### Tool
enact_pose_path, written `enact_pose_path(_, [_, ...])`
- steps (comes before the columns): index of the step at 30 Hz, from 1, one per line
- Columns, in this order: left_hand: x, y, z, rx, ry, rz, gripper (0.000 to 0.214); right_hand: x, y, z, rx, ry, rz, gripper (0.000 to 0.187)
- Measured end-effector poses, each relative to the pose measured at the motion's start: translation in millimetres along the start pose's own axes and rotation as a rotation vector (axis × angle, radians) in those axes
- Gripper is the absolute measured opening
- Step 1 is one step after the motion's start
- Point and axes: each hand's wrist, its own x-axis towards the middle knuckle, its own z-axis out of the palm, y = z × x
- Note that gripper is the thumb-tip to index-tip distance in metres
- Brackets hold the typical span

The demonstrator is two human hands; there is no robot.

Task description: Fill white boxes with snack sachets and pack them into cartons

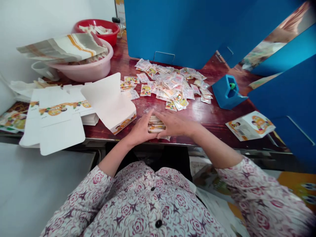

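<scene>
My left hand (140, 129) and my right hand (174, 124) press in from either side on a small stack of printed sachets (156, 124), holding it at the table's near edge. An open white carton (123, 118) with a colourful printed side stands just left of my left hand. A loose heap of similar sachets (170, 87) lies beyond my hands. Flat, unfolded carton blanks (58, 120) lie further left. A closed printed carton (250, 125) sits off to the right.
The work surface is a dark red wooden table (204, 113). A blue plastic holder (227, 92) stands right of the heap. Blue panels (185, 29) wall off the far side. A pink basin (98, 69) and a red basin (98, 29) with printed sheets stand at the back left.
</scene>
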Motion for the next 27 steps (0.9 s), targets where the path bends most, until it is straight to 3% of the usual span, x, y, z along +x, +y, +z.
enact_pose_path(6, [-7,-2,-4.8,-0.005,-0.074,-0.001,0.101,10,-20,-3,-0.178,-0.078,0.038,0.059])
enact_pose_path(11, [-19,13,-2.2,0.066,-0.016,-0.105,0.098,7,-21,3,-0.123,-0.046,0.053,0.065])
enact_pose_path(13, [-31,27,-7.2,0.116,0.021,-0.070,0.090,6,-20,8,-0.142,-0.008,0.031,0.063])
enact_pose_path(16, [-53,50,-28.7,0.190,0.185,0.153,0.059,4,-21,17,-0.188,0.075,0.008,0.060])
enact_pose_path(19, [-67,57,-65.4,0.294,0.557,0.325,0.045,2,-20,23,-0.132,0.097,0.055,0.056])
enact_pose_path(21, [-67,45,-91.7,0.358,0.800,0.311,0.049,2,-14,26,-0.038,0.112,0.117,0.055])
enact_pose_path(23, [-59,21,-113.2,0.310,0.934,0.204,0.058,1,-5,28,0.071,0.170,0.210,0.056])
enact_pose_path(25, [-49,-6,-126.6,0.100,0.926,0.064,0.072,2,4,25,0.224,0.228,0.312,0.058])
enact_pose_path(27, [-39,-28,-131.6,-0.156,0.781,-0.053,0.081,4,5,18,0.459,0.267,0.375,0.057])
